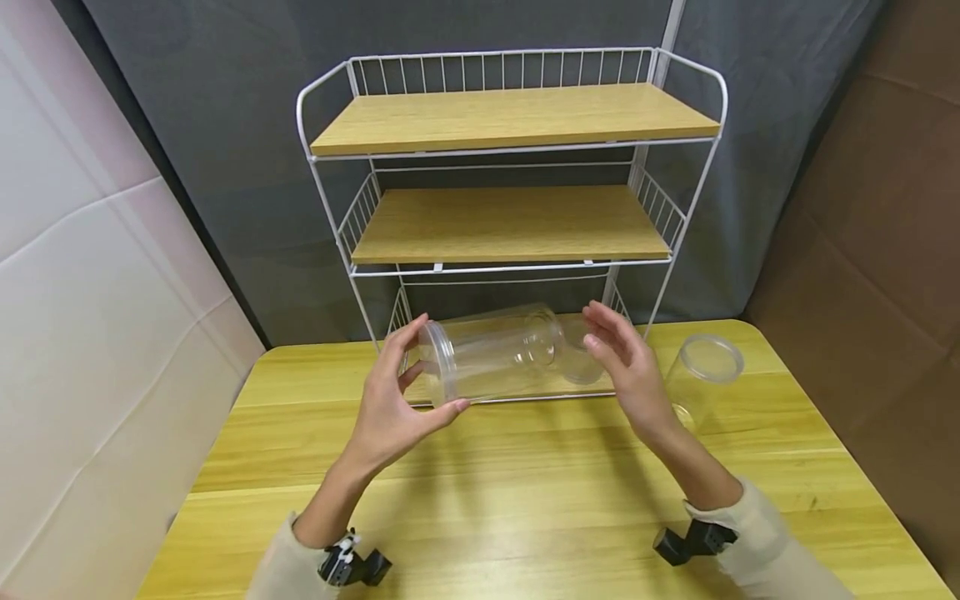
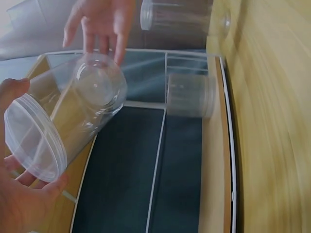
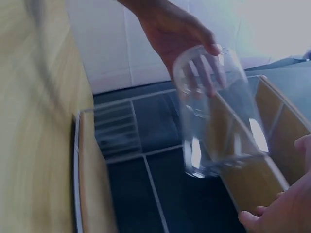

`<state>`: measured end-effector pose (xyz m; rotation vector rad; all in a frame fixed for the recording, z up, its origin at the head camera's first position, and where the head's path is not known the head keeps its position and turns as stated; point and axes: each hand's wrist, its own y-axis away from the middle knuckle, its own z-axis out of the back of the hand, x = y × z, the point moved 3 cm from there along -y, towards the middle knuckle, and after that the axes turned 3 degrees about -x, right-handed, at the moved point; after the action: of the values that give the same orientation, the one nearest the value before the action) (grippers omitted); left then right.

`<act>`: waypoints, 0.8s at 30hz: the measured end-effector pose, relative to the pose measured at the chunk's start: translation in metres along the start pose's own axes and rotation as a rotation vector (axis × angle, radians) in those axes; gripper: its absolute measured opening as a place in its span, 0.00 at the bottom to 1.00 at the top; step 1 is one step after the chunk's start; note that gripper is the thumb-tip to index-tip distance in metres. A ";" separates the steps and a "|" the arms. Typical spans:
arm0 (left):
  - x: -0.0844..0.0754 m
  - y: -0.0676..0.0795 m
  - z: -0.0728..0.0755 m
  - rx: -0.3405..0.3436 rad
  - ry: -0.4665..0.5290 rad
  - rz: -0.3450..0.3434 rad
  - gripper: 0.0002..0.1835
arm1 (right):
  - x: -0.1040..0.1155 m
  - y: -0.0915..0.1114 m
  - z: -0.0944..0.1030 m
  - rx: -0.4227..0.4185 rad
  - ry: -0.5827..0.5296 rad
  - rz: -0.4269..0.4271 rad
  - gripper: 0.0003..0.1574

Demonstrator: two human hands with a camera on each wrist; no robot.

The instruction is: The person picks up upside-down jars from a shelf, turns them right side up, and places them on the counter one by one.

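A large clear plastic jar (image 1: 498, 354) lies on its side in the air before the rack's bottom shelf. My left hand (image 1: 384, 417) grips it round the lid (image 1: 441, 362), thumb below and fingers above. Near the jar's base is my right hand (image 1: 636, 387), its fingers extended and apart from the jar in the right wrist view (image 3: 284, 206). Behind the base, a smaller clear jar (image 2: 187, 94) stands on the bottom shelf, partly hidden in the head view.
A white wire rack with a wooden top shelf (image 1: 510, 117) and middle shelf (image 1: 510, 221) stands at the back of the wooden table (image 1: 510, 500). Another clear jar (image 1: 708, 362) stands on the table to the right of the rack. A grey curtain (image 1: 225, 167) hangs behind.
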<state>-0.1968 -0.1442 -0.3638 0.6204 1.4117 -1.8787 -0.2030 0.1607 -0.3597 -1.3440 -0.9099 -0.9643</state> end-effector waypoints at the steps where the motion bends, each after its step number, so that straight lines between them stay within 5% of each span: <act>1: 0.001 0.000 0.002 0.003 -0.006 0.003 0.60 | 0.004 0.000 0.004 -0.009 0.009 0.029 0.34; 7: 0.004 0.000 0.017 0.019 -0.099 0.052 0.60 | 0.029 -0.006 0.031 -0.128 0.001 0.228 0.35; 12: 0.004 0.002 0.028 0.040 -0.184 0.056 0.59 | 0.045 -0.018 0.053 -0.256 0.124 0.365 0.38; 18: 0.009 0.002 0.039 0.094 -0.257 0.047 0.57 | 0.049 -0.037 0.081 -0.315 0.330 0.334 0.46; 24: 0.014 0.001 0.051 0.183 -0.419 0.039 0.55 | 0.047 -0.056 0.097 -0.235 0.490 0.243 0.56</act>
<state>-0.2035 -0.1969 -0.3597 0.3088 0.9608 -1.9781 -0.2371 0.2567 -0.2934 -1.2919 -0.2617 -1.1636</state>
